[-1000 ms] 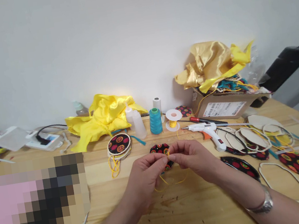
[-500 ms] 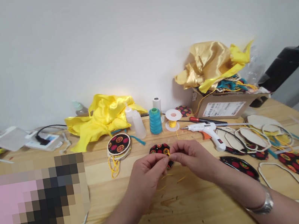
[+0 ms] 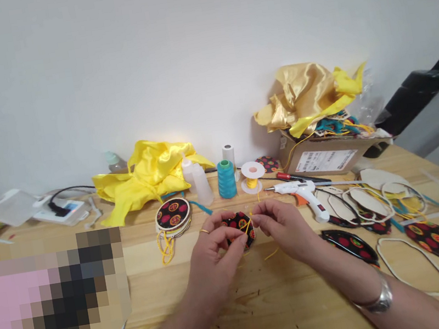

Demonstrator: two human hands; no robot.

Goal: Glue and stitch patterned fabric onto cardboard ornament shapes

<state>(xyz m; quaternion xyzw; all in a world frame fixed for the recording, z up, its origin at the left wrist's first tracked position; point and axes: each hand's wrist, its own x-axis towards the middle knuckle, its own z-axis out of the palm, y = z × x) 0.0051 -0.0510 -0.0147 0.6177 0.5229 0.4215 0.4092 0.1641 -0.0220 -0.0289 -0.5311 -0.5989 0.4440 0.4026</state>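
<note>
My left hand (image 3: 216, 251) is closed in a pinch on a thin yellow cord (image 3: 247, 225), a ring on one finger. My right hand (image 3: 282, 228) pinches the same cord a little to the right, near its fingertips. Beneath the fingers lies a small dark fabric piece (image 3: 237, 223) with red and orange round motifs, partly covered by my left hand. Loose ends of cord show below the hands. Behind them stand a teal thread spool (image 3: 226, 180) and a white reel (image 3: 251, 171) with yellow cord on it.
A white glue gun (image 3: 307, 195) lies to the right, near wooden frames (image 3: 413, 267) and patterned pieces. Behind are a cardboard box (image 3: 322, 159) topped with gold cloth, white bottles (image 3: 203, 185) and yellow cloth (image 3: 150, 175). A round patterned piece (image 3: 173, 214) lies left.
My hands have moved slightly apart, with the yellow cord now stretched between them. More of the dark fabric piece shows. The whole view has shifted slightly.
</note>
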